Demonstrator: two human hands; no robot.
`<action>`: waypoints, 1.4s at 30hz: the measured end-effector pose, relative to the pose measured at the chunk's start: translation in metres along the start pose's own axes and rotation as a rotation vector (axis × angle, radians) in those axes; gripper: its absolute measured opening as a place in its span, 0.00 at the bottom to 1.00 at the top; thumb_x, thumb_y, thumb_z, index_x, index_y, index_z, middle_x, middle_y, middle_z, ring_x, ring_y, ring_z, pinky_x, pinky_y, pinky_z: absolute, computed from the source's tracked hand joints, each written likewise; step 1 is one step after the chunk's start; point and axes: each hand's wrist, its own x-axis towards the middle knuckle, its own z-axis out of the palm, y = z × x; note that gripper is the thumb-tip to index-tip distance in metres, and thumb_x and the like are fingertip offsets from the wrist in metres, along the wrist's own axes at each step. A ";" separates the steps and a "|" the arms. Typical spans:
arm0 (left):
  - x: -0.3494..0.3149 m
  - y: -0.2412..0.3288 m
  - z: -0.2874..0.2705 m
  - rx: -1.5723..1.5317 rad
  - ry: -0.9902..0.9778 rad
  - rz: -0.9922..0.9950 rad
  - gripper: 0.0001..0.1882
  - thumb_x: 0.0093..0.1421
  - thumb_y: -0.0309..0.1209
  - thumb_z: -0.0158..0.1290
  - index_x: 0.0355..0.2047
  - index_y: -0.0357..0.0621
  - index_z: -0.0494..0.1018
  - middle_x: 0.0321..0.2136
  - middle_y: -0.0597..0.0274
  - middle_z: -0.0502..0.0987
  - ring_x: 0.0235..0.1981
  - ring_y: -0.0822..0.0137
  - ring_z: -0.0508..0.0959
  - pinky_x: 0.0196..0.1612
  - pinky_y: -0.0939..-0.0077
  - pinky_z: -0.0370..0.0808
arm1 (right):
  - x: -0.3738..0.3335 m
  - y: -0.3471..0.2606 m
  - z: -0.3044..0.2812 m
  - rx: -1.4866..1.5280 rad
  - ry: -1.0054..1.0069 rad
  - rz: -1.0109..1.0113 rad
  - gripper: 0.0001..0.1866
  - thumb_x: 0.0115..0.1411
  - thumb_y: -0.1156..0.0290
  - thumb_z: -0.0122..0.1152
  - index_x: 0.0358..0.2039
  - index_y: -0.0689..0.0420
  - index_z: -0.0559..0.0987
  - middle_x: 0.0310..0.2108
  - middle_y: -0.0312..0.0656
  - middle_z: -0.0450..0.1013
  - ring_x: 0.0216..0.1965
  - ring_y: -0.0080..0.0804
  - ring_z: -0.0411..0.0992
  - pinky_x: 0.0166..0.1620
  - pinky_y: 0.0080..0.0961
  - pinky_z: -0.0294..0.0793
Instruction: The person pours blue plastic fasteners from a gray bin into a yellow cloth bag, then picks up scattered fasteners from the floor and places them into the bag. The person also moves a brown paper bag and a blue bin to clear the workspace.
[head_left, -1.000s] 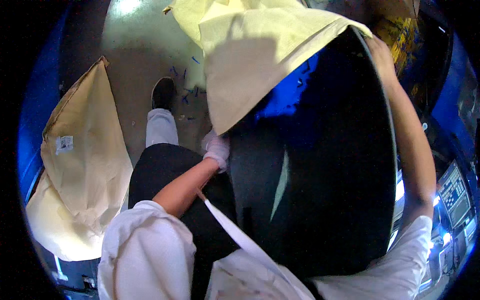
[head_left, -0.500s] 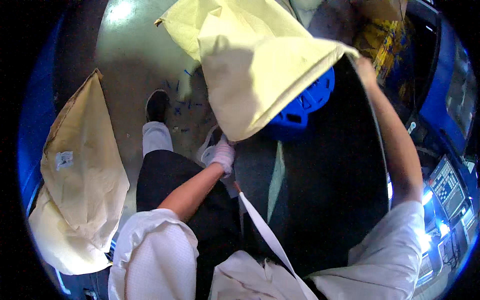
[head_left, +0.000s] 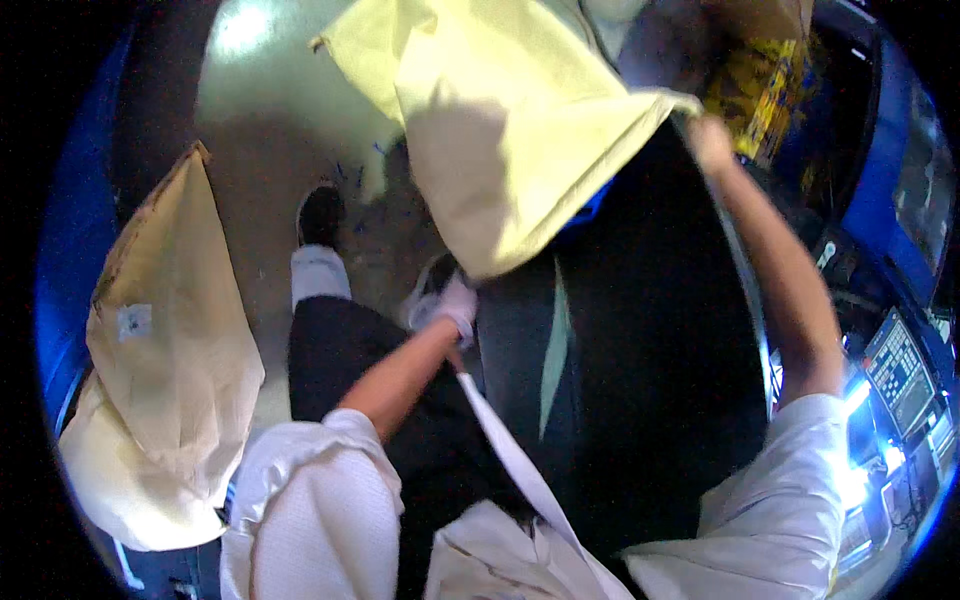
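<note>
A large pale yellow sack is stretched out in front of me, its open edge toward the lower right. My left hand, in a light pinkish glove, is closed at the sack's lower corner. My right hand, slightly blurred, grips the far right corner of the edge. Beneath the sack lies a wide black surface with a pale strip at its right edge. A bit of a blue plastic part shows under the sack's edge; the rest is hidden.
A second tan sack with a white label stands at left. A keypad panel and bright lights are at right. Yellow-and-dark material sits at the far right. Small blue scraps lie on the floor near my feet.
My right hand has shifted slightly left and down with the sack's corner. The sack's edge now covers most of the blue parts that showed before.
</note>
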 end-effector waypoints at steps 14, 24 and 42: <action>-0.034 0.007 -0.007 -0.499 0.303 -0.174 0.15 0.60 0.31 0.38 0.45 0.44 0.68 0.34 0.53 0.74 0.34 0.53 0.75 0.38 0.60 0.71 | -0.002 -0.046 -0.062 0.211 0.124 -0.182 0.17 0.59 0.63 0.41 0.34 0.63 0.74 0.33 0.55 0.72 0.37 0.49 0.71 0.41 0.39 0.69; -0.003 0.026 0.003 -0.255 0.206 -0.200 0.19 0.56 0.26 0.40 0.50 0.43 0.63 0.43 0.43 0.71 0.44 0.44 0.70 0.44 0.60 0.68 | -0.010 -0.013 0.033 0.522 -0.035 0.208 0.21 0.58 0.60 0.37 0.40 0.61 0.74 0.38 0.58 0.71 0.42 0.52 0.69 0.46 0.39 0.65; 0.054 -0.014 0.095 -0.249 0.274 -0.256 0.17 0.55 0.32 0.45 0.45 0.41 0.67 0.39 0.49 0.73 0.43 0.48 0.72 0.43 0.65 0.70 | 0.006 -0.005 0.003 0.323 0.010 0.103 0.19 0.58 0.60 0.41 0.38 0.61 0.74 0.36 0.58 0.70 0.41 0.56 0.68 0.43 0.43 0.66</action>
